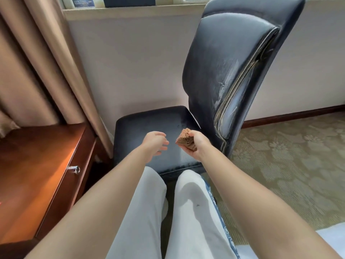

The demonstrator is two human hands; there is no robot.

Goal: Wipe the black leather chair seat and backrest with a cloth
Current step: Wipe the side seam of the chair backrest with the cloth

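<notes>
Chair: the black leather chair with a tall padded backrest and a square cushioned seat stood against the pale wall below the window sill, side-on to the person, beside the brown wooden surface with a keyed drawer.
Cloth: a small folded brown cloth was held above the seat, not touching the leather.
Right hand: the right hand gripped the cloth, fingers curled round its lower part, the bundle's point sticking up toward the backrest.
Left hand: the left hand hovered just beside the cloth over the seat, fingers loosely bent and holding nothing.
Leather condition: pale dusty streaks showed on the backrest's side edge and lower face; the seat looked dull with faint marks near its rear corner.
Step in hand: judged as readying the cloth, with both hands close together as if to refold or reshape it; no wiping contact was visible.
Next move: likely called for pressing a flat face of the cloth onto the leather and stroking across it, the left hand free to steady the chair.
Person: seated, legs in pale trousers pointing at the seat's front edge.
</notes>
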